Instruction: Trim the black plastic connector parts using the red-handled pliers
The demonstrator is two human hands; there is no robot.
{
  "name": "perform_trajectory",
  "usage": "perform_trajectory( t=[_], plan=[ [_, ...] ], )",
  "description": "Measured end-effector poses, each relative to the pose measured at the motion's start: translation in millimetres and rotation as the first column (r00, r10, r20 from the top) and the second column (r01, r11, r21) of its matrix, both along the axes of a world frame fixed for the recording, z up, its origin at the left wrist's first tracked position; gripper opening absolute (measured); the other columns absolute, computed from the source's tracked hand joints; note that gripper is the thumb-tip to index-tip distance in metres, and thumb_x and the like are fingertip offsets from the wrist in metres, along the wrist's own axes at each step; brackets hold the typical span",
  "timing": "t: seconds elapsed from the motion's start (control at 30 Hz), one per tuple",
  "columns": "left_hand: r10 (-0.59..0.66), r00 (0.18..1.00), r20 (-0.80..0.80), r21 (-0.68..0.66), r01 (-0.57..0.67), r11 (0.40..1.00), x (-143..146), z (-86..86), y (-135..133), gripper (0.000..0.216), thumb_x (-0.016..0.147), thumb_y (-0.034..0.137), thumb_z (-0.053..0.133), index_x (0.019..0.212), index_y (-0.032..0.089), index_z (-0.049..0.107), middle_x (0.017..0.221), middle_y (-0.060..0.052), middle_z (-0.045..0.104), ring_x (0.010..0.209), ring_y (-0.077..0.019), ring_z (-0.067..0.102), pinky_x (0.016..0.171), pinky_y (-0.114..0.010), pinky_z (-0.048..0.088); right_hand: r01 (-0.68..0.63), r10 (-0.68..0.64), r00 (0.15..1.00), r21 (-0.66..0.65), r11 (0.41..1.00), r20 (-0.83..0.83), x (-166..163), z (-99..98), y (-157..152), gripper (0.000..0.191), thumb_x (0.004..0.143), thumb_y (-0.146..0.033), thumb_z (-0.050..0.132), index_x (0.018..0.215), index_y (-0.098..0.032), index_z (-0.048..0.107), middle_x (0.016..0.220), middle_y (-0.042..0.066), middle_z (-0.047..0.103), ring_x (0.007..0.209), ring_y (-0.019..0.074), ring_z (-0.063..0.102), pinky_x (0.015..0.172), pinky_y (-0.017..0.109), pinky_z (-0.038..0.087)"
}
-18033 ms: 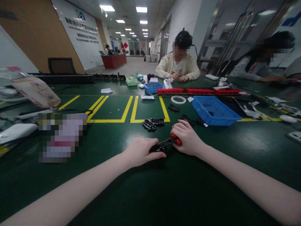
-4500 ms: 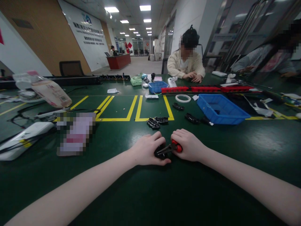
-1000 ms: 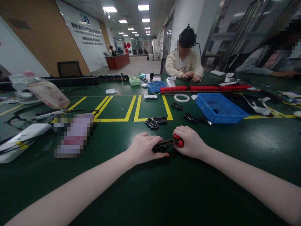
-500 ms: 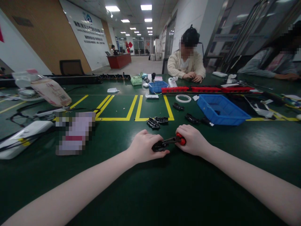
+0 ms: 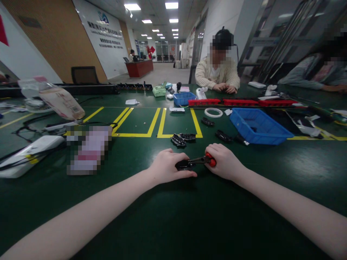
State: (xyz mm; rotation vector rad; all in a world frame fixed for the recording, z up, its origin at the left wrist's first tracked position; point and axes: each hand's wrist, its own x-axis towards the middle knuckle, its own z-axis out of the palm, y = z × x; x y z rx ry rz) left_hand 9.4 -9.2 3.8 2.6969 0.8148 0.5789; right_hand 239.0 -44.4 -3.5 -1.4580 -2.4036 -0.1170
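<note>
My left hand [image 5: 169, 166] is closed around a small black plastic part [image 5: 182, 165], which sticks out between the thumb and fingers. Pliers [image 5: 199, 160] with red handles are gripped in my right hand [image 5: 223, 160]. Their dark jaws reach left to the black part; whether they bite on it I cannot tell. Most of the handles is hidden inside the right palm. Just beyond my hands, two black ribbed plastic parts [image 5: 178, 140] lie side by side on the green table [image 5: 173, 216].
A blue bin [image 5: 267, 135] stands at the right, with more black parts [image 5: 223, 136] beside it. A tape roll [image 5: 213, 112] lies beyond. At the left are a phone [image 5: 90, 150], a white power strip [image 5: 32, 155] with cables, and a bottle [image 5: 62, 101]. Across the table sits a person [image 5: 217, 74].
The view has shifted slightly, so the scene sits a little further right. Both hands stay almost in place, and my left thumb has moved slightly away from the black part.
</note>
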Motion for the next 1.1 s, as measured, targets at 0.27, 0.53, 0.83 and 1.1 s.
perform_trajectory(
  t=[0.27, 0.53, 0.83, 1.1],
  plan=[
    [-0.052, 0.997, 0.058, -0.070, 0.056, 0.996, -0.5, 3.6, -1.4, 0.033, 0.079, 0.043, 0.065, 0.102, 0.019, 0.060, 0.088, 0.001, 0.069, 0.073, -0.0150, 0.064, 0.075, -0.031, 0.046, 0.026, -0.026, 1.000, -0.006, 1.000, -0.011, 1.9, 0.3, 0.4, 0.015, 0.072, -0.017, 0.058, 0.072, -0.021, 0.043, 0.074, 0.005, 0.057, 0.068, 0.0193, 0.049, 0.062, 0.032, 0.039],
    [-0.037, 0.997, 0.062, -0.088, 0.042, 0.995, -1.2, 2.3, -0.4, 0.035, 0.084, 0.042, 0.061, 0.110, 0.019, 0.059, 0.095, -0.001, 0.069, 0.080, -0.0154, 0.065, 0.076, -0.031, 0.050, 0.036, -0.036, 0.999, -0.033, 0.999, -0.017, 6.5, 2.1, 2.1, 0.016, 0.071, -0.018, 0.058, 0.072, -0.021, 0.043, 0.073, 0.004, 0.056, 0.067, 0.0191, 0.050, 0.060, 0.031, 0.040],
    [-0.069, 0.996, 0.061, -0.240, 0.082, 0.967, -1.7, 6.5, -0.8, 0.035, 0.084, 0.039, 0.061, 0.112, 0.018, 0.060, 0.096, -0.002, 0.069, 0.080, -0.0154, 0.064, 0.071, -0.028, 0.050, 0.015, -0.015, 1.000, -0.030, 0.999, -0.023, 5.8, 2.9, 1.1, 0.016, 0.071, -0.019, 0.060, 0.074, -0.021, 0.044, 0.076, 0.005, 0.057, 0.070, 0.0194, 0.051, 0.063, 0.032, 0.040],
    [-0.058, 0.998, 0.001, -0.142, 0.057, 0.988, -0.1, 2.5, -0.6, 0.038, 0.084, 0.042, 0.060, 0.114, 0.019, 0.061, 0.093, -0.003, 0.071, 0.077, -0.0170, 0.065, 0.070, -0.029, 0.049, 0.007, -0.007, 1.000, -0.025, 1.000, -0.006, 5.0, 1.0, 2.3, 0.015, 0.072, -0.020, 0.058, 0.074, -0.021, 0.044, 0.074, 0.005, 0.056, 0.068, 0.0195, 0.049, 0.062, 0.032, 0.039]
  ],
)
